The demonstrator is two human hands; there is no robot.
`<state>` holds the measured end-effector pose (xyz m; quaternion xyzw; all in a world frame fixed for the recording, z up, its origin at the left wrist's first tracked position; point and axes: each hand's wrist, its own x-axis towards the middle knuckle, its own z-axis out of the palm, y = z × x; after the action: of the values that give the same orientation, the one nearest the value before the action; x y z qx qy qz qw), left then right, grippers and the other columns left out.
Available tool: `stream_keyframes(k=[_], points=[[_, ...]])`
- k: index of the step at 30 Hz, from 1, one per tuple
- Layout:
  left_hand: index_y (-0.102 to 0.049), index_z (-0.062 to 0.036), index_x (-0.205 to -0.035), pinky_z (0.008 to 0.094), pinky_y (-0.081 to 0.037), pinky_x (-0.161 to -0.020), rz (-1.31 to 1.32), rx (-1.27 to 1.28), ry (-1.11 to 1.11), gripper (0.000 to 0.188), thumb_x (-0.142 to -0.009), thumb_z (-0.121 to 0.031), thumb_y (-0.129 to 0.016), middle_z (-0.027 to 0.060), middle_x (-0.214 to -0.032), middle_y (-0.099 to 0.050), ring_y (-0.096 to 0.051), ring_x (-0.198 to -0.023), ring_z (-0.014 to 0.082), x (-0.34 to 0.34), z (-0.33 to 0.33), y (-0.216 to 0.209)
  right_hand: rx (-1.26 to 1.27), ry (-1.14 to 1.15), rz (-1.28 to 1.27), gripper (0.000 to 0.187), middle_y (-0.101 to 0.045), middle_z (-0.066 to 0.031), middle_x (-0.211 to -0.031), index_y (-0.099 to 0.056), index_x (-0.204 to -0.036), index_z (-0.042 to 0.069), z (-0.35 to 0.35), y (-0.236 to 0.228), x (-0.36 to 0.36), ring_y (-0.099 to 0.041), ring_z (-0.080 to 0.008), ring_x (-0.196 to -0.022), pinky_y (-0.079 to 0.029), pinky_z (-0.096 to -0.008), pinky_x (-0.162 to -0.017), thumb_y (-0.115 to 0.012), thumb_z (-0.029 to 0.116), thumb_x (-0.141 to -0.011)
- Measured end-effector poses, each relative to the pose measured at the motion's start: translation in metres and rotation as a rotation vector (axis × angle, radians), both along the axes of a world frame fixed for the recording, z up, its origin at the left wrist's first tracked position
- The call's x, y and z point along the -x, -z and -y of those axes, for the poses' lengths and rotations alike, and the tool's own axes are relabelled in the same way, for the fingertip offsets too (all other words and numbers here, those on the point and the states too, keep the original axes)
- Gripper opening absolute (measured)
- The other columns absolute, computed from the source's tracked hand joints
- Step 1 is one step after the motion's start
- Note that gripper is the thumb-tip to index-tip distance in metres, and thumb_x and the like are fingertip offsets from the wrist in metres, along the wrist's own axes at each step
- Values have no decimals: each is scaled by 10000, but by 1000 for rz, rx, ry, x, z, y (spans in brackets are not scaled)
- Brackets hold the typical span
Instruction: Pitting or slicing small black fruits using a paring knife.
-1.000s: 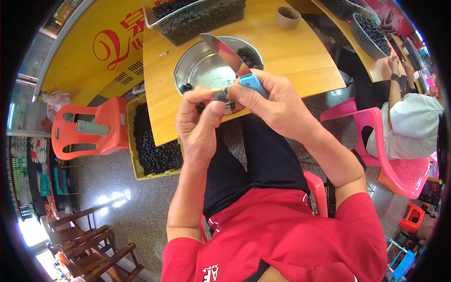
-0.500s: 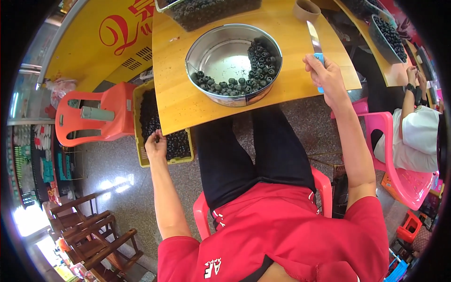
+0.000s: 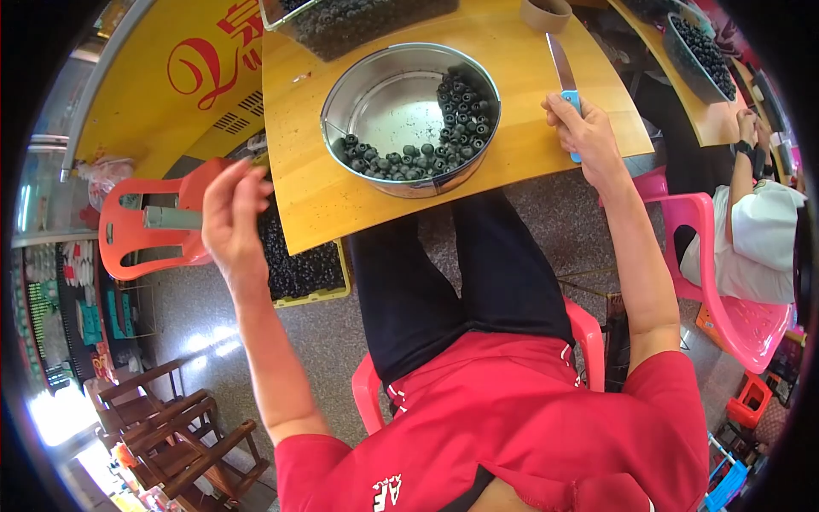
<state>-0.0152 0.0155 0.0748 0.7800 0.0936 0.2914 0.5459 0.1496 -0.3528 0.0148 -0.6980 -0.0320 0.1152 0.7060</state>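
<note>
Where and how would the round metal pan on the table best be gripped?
The round metal pan is probably best gripped by opposite walls under its rim: left hand from the left, right hand from the right, once free of the knife. It stands upright, open-topped; dark fruits line its near and right sides, so it may be heavier there.

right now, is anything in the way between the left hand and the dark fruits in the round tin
No loose object shows between the left hand and the dark fruits, only the left edge and bare top of the wooden table, then the raised wall of the round tin.
</note>
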Motion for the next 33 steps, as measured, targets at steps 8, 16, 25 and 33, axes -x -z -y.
stream_keyframes(k=[8, 16, 25, 33], points=[[-626, -26, -1002, 339, -475, -727, -227, -914, 772, 172, -837, -72, -607, 120, -873, -623, -633, -844, 245, -103, 71, -2, -33, -30, -7, 241, -531, 26, -734, -612, -955, 16, 0, 3, -1, -366, -1, -493, -268, -168, -438, -600, 256, -934], [-620, -6, -976, 310, -478, -680, -369, -713, 762, 163, -835, -89, -612, 101, -871, -657, -625, -749, 195, -118, 74, -6, -54, -20, -29, 231, -539, 26, -724, -607, -961, 12, 7, 4, -2, -378, -4, -495, -275, -169, -436, -601, 242, -933], [-595, 15, -1077, 219, -478, -672, -252, 391, 680, 218, -866, -33, -624, 112, -970, -673, -598, -714, 97, -57, 104, -30, -145, -258, 174, 203, -573, 21, -737, -627, -960, 19, -40, -58, 62, -418, -3, -550, -303, -162, -468, -597, 219, -939], [-607, 9, -1022, 201, -491, -708, -187, 272, 617, 168, -868, -38, -656, 18, -904, -630, -595, -804, 58, -41, 124, -29, -211, -252, 235, 177, -569, 37, -741, -613, -947, 29, -76, -72, 78, -444, 9, -596, -327, -156, -499, -648, 198, -907]])
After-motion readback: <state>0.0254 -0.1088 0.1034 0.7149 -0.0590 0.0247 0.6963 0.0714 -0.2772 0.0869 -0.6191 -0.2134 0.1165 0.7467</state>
